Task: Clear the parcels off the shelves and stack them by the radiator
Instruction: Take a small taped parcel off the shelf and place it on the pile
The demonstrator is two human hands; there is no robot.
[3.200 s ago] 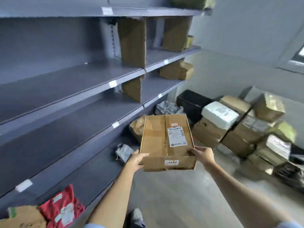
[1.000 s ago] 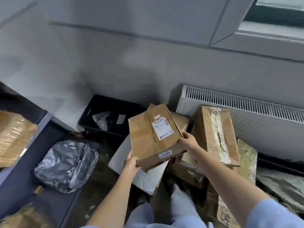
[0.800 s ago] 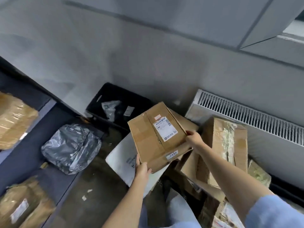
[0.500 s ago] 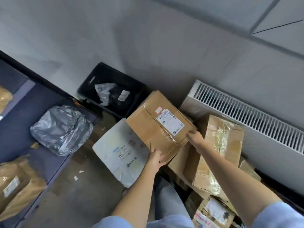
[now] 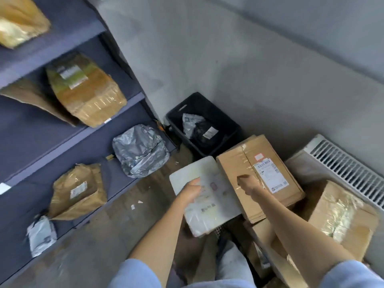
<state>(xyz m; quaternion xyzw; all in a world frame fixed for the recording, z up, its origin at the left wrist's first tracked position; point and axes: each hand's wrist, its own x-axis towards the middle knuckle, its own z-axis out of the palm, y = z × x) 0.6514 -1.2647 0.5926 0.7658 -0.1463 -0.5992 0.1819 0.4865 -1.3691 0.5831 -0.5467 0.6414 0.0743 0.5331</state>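
Radiator (image 5: pixel 342 171) cut off rt; labels unreadable.

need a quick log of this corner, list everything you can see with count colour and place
labelled cardboard box: 1, brown, on the pile by the radiator
white flat parcel: 1, white, left of that box
taped cardboard box: 1, brown with shiny tape, right, against the radiator
radiator: 1, white, right wall
black crate: 1, black, floor corner, bags inside
grey poly bag: 1, silver-grey, bottom shelf end
shelf parcels: at least 4, brown, one on the top shelf, two on the middle, one on the bottom
small white bag: 1, white, bottom shelf front
shelves: 3 levels seen, blue-grey, left
left hand: on the white flat parcel
right hand: over the labelled cardboard box
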